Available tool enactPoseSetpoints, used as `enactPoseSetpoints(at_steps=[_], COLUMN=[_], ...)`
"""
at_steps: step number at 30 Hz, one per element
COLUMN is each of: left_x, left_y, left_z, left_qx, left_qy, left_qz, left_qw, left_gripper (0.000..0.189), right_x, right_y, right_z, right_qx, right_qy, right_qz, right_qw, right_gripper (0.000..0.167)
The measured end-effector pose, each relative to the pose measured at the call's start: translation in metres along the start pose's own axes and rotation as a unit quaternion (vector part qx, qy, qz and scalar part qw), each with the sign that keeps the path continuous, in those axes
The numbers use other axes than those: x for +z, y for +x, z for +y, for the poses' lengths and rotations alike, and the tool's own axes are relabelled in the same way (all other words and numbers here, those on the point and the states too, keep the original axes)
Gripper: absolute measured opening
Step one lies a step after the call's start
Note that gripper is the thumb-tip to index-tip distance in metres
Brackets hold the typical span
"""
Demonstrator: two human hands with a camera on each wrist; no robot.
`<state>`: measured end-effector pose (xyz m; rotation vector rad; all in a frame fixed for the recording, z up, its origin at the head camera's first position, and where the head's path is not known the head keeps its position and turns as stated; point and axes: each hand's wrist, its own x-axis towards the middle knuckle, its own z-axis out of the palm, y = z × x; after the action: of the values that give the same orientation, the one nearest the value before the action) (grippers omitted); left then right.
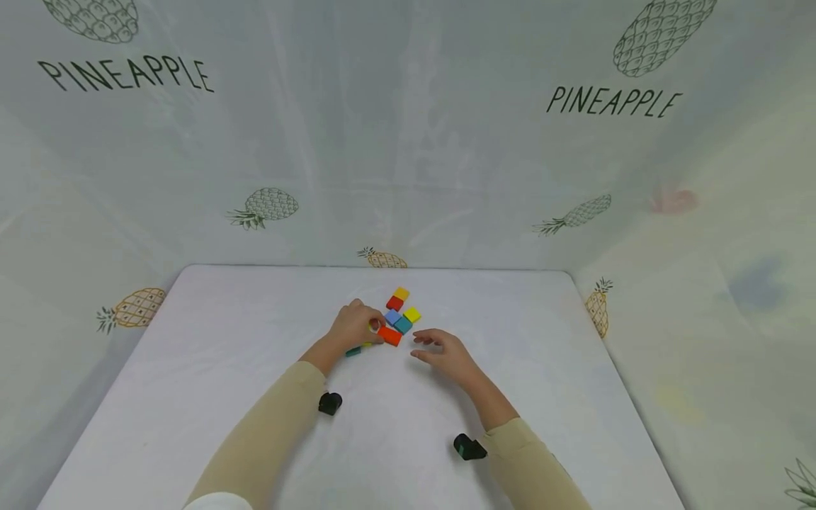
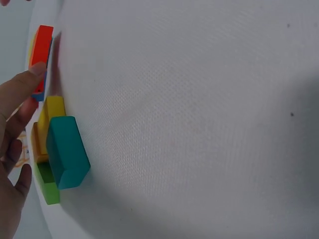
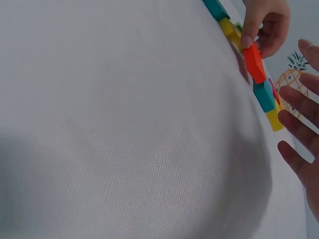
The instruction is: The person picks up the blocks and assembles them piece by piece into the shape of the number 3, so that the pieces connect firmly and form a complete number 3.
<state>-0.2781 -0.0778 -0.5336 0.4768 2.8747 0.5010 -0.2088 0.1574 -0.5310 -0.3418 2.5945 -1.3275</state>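
Between thumb and fingers my left hand (image 1: 357,324) pinches an orange-red block (image 1: 391,336), also plain in the right wrist view. Just beyond that block sit a teal block (image 1: 403,325), a blue block (image 1: 393,317) and a yellow block (image 1: 412,314). A red block (image 1: 394,303) and an amber block (image 1: 401,292) lie farther back. Under the left hand are another teal block (image 2: 69,152), a yellow block (image 2: 55,107) and a green block (image 2: 48,185). To the right, my right hand (image 1: 445,353) hovers with spread fingers, apart from the blocks and holding nothing.
All the blocks lie on a white table (image 1: 542,368). Behind it hangs a pale cloth (image 1: 408,177) printed with pineapples. Small black devices (image 1: 330,404) sit by both wrists. The table's far edge runs a little beyond the blocks.
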Motion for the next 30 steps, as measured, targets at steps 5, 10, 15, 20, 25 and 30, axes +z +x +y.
enactPoseSetpoints(at_steps=[5, 10, 15, 20, 25, 30], left_x=[-0.008, -0.008, -0.006, -0.001, 0.007, 0.016], left_y=[-0.01, -0.019, -0.032, -0.047, -0.063, -0.081], left_z=[0.003, 0.0, -0.001, -0.001, 0.0, 0.003], left_qx=[-0.01, -0.029, -0.048, -0.053, -0.051, -0.066], left_qy=[-0.036, -0.063, -0.101, -0.132, -0.148, -0.169], left_qz=[0.013, 0.026, 0.041, 0.059, 0.078, 0.091], left_qw=[0.9992, 0.9973, 0.9928, 0.9881, 0.9845, 0.9791], left_gripper=[0.033, 0.029, 0.025, 0.025, 0.024, 0.024], right_x=[0.0, 0.003, 0.011, 0.02, 0.028, 0.037], right_y=[0.0, 0.0, 0.0, -0.003, -0.007, -0.012], right_z=[-0.002, -0.003, -0.002, -0.002, -0.007, -0.009], right_qx=[-0.005, 0.006, 0.003, -0.002, 0.002, 0.002], right_qy=[0.012, 0.026, 0.037, 0.043, 0.054, 0.059], right_qz=[0.011, 0.025, 0.03, 0.022, 0.02, 0.017], right_qw=[0.9999, 0.9993, 0.9989, 0.9988, 0.9983, 0.9981], right_gripper=[0.043, 0.042, 0.041, 0.042, 0.042, 0.043])
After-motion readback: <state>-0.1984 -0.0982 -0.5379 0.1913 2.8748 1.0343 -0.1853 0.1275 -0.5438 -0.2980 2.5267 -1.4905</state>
